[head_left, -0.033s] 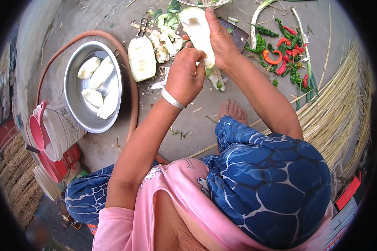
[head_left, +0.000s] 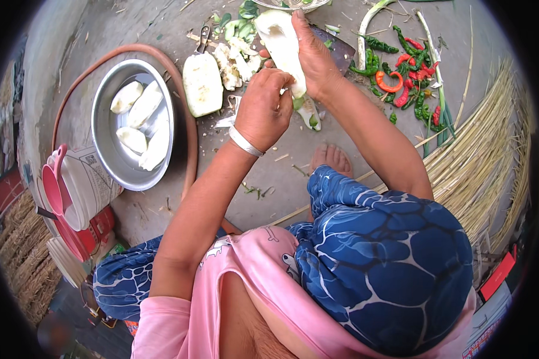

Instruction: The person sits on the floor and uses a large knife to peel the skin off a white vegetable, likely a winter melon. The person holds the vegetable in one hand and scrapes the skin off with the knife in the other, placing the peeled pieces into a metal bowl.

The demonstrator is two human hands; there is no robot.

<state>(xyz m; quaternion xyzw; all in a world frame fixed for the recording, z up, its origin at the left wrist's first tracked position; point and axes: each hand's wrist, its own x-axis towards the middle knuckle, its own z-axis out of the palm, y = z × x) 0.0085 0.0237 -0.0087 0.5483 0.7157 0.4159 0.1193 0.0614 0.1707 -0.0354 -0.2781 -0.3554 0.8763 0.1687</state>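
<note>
My right hand is closed around a long, pale gourd half, hollowed at its far end and held tilted, with the thumb along its rim. My left hand, a silver bangle at its wrist, presses curled fingers against the gourd's near edge; what is pinched in them is hidden. Beneath, a pale strip with green spots shows; whether it hangs or lies on the ground I cannot tell. A peeled gourd piece lies left of my hands, beside scooped-out pith and a looped metal handle.
A metal basin with several white gourd pieces stands at left, a brown hose curving around it. Red and green chillies lie at right, near straw stalks. A basket and dark blade-like sheet lie beyond my hands.
</note>
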